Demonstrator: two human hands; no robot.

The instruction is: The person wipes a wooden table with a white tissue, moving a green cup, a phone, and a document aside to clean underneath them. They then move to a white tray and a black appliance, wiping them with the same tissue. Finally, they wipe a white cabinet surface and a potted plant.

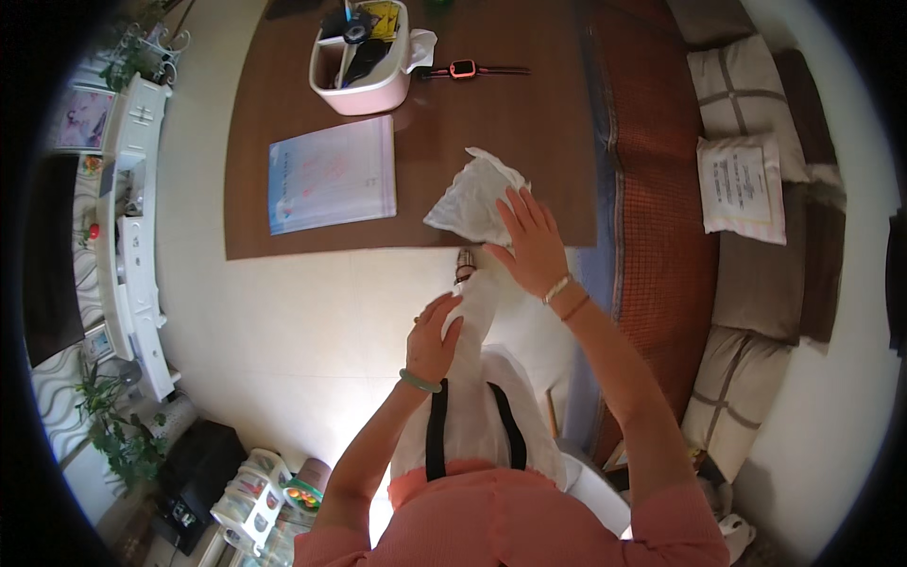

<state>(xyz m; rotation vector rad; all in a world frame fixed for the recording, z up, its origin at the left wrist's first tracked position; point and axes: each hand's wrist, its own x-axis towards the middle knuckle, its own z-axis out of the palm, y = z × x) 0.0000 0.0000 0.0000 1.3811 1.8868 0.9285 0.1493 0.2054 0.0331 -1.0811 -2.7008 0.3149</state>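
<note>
My right hand (531, 241) lies over the right side of a crumpled white piece (472, 201), a thin bag or tissue; I cannot tell which. Its fingers are stretched out and rest on the piece rather than wrapping round it. That piece sits at the near edge of the brown table (435, 123). My left hand (435, 338) rests on the leg of my white trousers (477, 326), with its fingers extended and nothing held. To the left of the crumpled piece lies a blue-and-white booklet or folder (331, 175).
A pink-and-white storage box (361, 94) holding small items stands farther back on the table. Beside it lies a smartwatch (463, 69) with its strap spread. A sofa (657, 208) with cushions (742, 189) lines the right; a white cabinet (142, 227) stands left.
</note>
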